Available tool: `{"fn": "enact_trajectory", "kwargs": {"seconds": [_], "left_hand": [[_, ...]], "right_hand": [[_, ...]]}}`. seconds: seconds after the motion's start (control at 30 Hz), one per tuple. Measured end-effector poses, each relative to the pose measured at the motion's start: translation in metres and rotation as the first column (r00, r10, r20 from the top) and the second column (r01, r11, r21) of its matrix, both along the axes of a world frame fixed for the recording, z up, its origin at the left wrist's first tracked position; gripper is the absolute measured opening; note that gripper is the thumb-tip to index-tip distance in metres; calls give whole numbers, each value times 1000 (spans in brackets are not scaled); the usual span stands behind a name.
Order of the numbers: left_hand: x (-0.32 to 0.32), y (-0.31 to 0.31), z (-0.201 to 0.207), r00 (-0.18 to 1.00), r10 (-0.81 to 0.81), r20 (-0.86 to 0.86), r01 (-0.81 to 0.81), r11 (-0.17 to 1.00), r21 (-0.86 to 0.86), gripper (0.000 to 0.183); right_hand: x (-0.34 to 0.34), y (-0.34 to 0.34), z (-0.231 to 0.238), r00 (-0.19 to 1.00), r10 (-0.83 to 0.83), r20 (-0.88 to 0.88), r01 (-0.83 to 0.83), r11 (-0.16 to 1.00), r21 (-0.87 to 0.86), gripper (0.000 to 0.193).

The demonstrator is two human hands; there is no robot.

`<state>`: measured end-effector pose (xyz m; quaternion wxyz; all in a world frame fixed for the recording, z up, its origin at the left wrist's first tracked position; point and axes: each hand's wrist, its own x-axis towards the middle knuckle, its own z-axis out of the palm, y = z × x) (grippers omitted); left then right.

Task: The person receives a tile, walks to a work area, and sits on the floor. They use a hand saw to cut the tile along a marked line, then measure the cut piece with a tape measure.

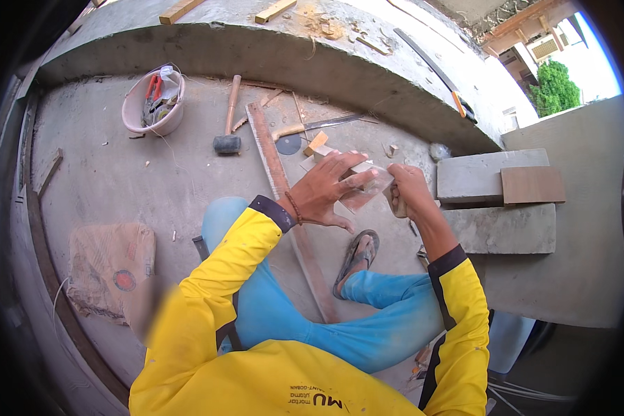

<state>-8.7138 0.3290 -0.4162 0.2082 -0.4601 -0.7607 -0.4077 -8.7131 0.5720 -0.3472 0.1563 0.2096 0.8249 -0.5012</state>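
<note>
My left hand (pixel 326 184) reaches over from the left with its fingers spread and the thumb well apart. Its fingertips lie over or against a pale wooden block (pixel 361 167), which they partly cover. Close on the right, my right hand (pixel 412 188) is closed around something tan that I cannot make out. A blurred, partly see-through pinkish shape (pixel 358 200) spans the space between both hands. Just beyond my left fingers lies a yellowish wood offcut (pixel 316 143). A long wooden board (pixel 270 152) runs along the floor beneath my left wrist.
A mallet (pixel 227 143) and a pink bucket (pixel 129 111) of tools stand ahead left. A long blade with a wooden handle (pixel 289 131) lies farther out. Grey blocks (pixel 492 229) sit right, a paper sack (pixel 111 263) left. A handsaw (pixel 437 69) rests on the concrete ledge (pixel 270 59).
</note>
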Motion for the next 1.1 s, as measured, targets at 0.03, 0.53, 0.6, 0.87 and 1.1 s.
{"fn": "enact_trajectory", "kwargs": {"seconds": [0.03,0.53,0.6,0.87,1.1], "left_hand": [[-1,5,-16,999,26,18,-28,994,102,79],[-40,-8,-119,324,-158,933,-396,873,285,58],[-38,-7,-107,341,-166,925,-376,878,296,60],[-40,-14,-97,294,-183,938,-358,889,285,63],[-37,-23,-98,259,-248,933,-510,785,350,31]], "right_hand": [[-2,-3,-1,999,29,27,-29,1000,-6,32],[-12,-4,-15,979,201,-27,-199,978,65,36],[-17,-4,-28,975,219,-42,-216,974,61,36],[-17,-26,-66,907,403,-123,-382,909,165,31],[-30,-44,-81,895,432,-112,-421,901,106,36]]}}
